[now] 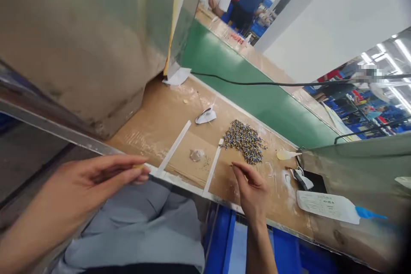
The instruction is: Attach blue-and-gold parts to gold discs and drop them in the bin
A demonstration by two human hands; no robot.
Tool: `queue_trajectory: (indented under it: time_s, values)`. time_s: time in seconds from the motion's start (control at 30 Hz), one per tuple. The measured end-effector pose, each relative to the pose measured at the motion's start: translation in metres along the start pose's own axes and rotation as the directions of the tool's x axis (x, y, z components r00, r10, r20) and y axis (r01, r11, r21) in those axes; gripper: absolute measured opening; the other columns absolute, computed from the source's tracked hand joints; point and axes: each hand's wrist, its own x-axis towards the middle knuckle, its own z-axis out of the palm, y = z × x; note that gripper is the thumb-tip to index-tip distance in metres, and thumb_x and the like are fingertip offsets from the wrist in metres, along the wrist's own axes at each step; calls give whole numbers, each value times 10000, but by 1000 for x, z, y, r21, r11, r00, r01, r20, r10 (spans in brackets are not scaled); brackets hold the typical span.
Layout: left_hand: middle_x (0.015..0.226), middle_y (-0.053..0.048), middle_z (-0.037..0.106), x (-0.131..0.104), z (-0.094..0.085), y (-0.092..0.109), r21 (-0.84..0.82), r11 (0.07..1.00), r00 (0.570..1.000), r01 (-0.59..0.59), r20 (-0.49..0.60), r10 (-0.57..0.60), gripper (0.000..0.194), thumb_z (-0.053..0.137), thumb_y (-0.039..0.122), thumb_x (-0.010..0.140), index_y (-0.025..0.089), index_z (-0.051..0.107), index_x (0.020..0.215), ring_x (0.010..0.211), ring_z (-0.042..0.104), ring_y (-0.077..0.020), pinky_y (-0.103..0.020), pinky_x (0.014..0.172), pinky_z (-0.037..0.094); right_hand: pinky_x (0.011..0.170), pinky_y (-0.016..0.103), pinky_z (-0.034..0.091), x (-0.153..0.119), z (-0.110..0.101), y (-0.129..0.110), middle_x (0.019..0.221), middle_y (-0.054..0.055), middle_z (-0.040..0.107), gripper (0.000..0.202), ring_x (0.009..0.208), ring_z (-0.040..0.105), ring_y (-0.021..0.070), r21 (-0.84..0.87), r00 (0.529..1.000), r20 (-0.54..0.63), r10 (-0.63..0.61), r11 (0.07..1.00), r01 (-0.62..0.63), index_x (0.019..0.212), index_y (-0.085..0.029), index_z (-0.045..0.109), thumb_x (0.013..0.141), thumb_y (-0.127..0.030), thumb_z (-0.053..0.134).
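My left hand (109, 175) is closed at the table's front edge, thumb and fingers pinching a small yellowish piece (138, 166). Over the table, my right hand (250, 184) has thumb and index finger pinched together; whatever lies between the tips is too small to name. Just beyond it is a pile of small blue, yellow and dark parts (245, 141). Between the hands, a small clear round dish (197, 155) sits on a brown board (189, 167) between two white tape strips, with tiny dark bits beside it.
A wrapped white item (206, 115) lies behind the board. At the right are a small translucent bottle (286, 154), a large white bottle (327, 206) and a black pad (316, 181). A green partition (237, 72) and cable run behind. Blue bins (221, 235) stand below. People work beyond.
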Motion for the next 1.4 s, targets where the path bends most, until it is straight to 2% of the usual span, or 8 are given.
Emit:
queue_trajectory:
  time_s: [0.07,0.13,0.3,0.43,0.63,1.0,1.23,1.4]
  values:
    - [1031,-68,922,5,24,-9,-163,983,991,87,112,-70,565,977,649,771,240,911,1156,920,903,-327,-404,914,763,971,398,659,3,13,-20,1134,51,855,134,1089,804,260,64,999,-3,-54,996,54,1111,-310,888,1042,-403,821]
    - [1027,-79,920,14,48,-9,-285,955,989,79,146,-38,520,977,596,804,233,905,1168,899,901,-305,-409,898,768,968,402,664,7,27,-40,1124,52,847,90,1100,798,254,82,989,-5,-148,986,148,1096,-302,887,1046,-345,827]
    - [1093,-19,919,21,79,-17,-292,956,988,-4,149,49,341,935,501,928,291,902,1195,984,885,-222,-298,953,732,981,388,674,12,57,-68,1100,41,856,126,1044,818,218,32,948,40,-316,949,315,1112,-282,879,1079,-219,776]
    - [1148,33,914,19,78,-28,-210,974,983,-89,139,120,282,865,502,1008,365,891,1254,1048,874,-196,-263,1000,692,979,364,672,11,67,-69,1138,30,858,190,1072,820,210,-25,931,46,-363,931,365,1150,-300,877,1078,-162,768]
    - [1096,60,913,23,77,-26,-113,977,975,-180,111,192,212,828,444,1037,380,893,1228,917,861,-175,-246,894,684,998,369,658,10,69,-70,1138,31,844,226,1072,807,201,-63,909,80,-409,908,414,1170,-291,868,1088,-124,739]
    - [1137,84,911,21,77,-30,-152,973,972,-175,132,195,209,820,410,1045,393,877,1245,1027,871,-152,-193,907,663,965,369,671,9,72,-74,1132,34,842,238,1041,812,202,-112,887,91,-453,880,461,1179,-287,864,1085,-117,727]
    - [1170,92,905,20,76,-30,-136,976,972,-171,136,190,210,820,444,1046,424,874,1248,1067,872,-166,-213,932,679,967,398,682,12,72,-77,1123,45,846,157,1044,824,220,-178,902,-19,-431,889,421,1145,-275,869,1088,-178,758]
    - [1161,70,908,20,76,-30,-117,976,971,-186,132,201,211,805,457,1051,404,878,1243,1042,877,-191,-255,932,696,972,375,667,12,70,-76,1101,37,843,140,1040,816,211,-183,914,8,-406,898,401,1122,-266,865,1090,-183,757]
